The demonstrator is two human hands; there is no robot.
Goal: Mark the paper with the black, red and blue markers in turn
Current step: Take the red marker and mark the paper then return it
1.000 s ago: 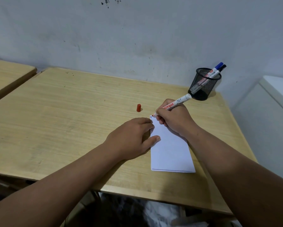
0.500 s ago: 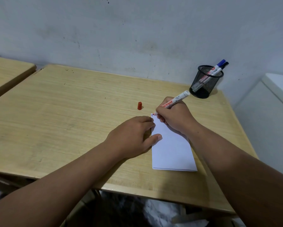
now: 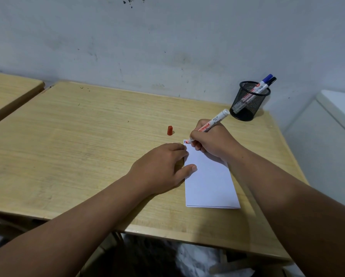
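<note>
Red marker (image 3: pixel 208 126) tip on paper (image 3: pixel 209 182) corner; right hand (image 3: pixel 213 141) gripping.

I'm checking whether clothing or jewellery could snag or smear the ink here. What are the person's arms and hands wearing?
Nothing that shows. The left hand and right hand are bare: no gloves, rings, watch or bracelet in view. Both forearms are bare too, with no sleeve reaching into the picture, right down to the frame's lower edge. The nails look short and unpainted.
</note>
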